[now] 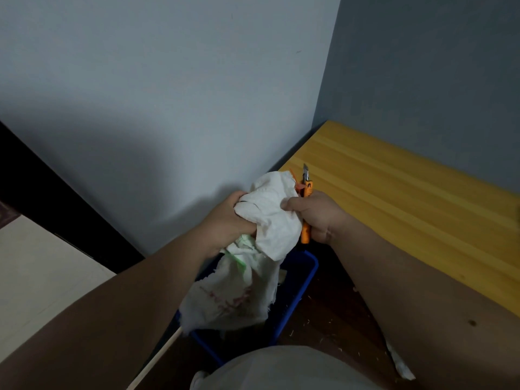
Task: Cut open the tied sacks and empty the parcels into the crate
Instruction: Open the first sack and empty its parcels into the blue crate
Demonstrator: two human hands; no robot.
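Observation:
A white woven sack (270,218) with faded red and green print hangs upside down over a blue crate (298,294) on the floor. My left hand (228,220) grips the bunched sack on its left side. My right hand (318,215) grips the sack's right side together with an orange utility knife (307,187), whose blade points up and away. The sack's frayed open end droops into the crate. The sack covers most of the crate's inside, so its contents are hidden.
A yellow wooden tabletop (408,209) runs along the right, against a grey wall. A light wooden stick (157,358) leans at the lower left. Scraps and a strip of sack material (399,364) lie on the dark floor at lower right.

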